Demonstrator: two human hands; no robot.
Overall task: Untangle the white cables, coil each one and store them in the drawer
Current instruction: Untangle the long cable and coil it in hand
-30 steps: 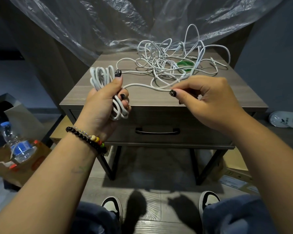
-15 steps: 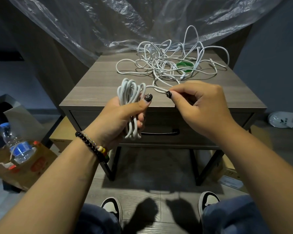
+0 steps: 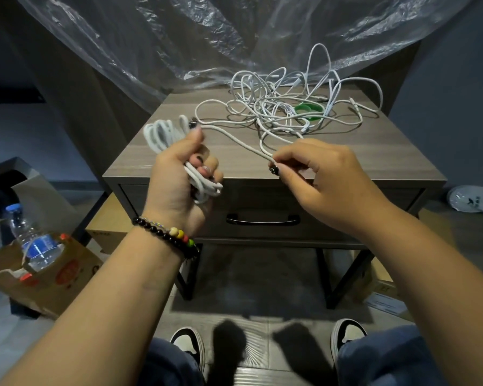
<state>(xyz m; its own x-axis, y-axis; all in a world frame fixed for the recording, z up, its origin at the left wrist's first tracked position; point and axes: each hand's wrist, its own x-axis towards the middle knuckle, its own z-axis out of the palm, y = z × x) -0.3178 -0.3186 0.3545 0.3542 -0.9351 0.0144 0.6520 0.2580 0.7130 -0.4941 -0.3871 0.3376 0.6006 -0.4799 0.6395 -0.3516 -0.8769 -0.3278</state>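
Observation:
My left hand (image 3: 183, 174) grips a coil of white cable (image 3: 165, 133), several loops sticking out above the fist and below the fingers. From the coil a free strand (image 3: 234, 140) runs right to my right hand (image 3: 315, 174), which pinches it between thumb and forefinger above the front edge of the nightstand (image 3: 156, 165). The strand leads on into a tangle of white cables (image 3: 279, 107) at the back of the top. The drawer (image 3: 346, 218) below, with a dark handle (image 3: 262, 220), is closed.
A green ring (image 3: 308, 109) lies under the tangle. Clear plastic sheeting (image 3: 207, 37) hangs behind the nightstand. A water bottle (image 3: 31, 240) sits in a cardboard box at the left. Flat cardboard boxes (image 3: 112, 218) lie under the table. My shoes (image 3: 187, 344) are on the floor below.
My left hand with the coil swung right toward the right hand, then back left and turned over. The right hand has slid along the strand, which is now stretched between both hands.

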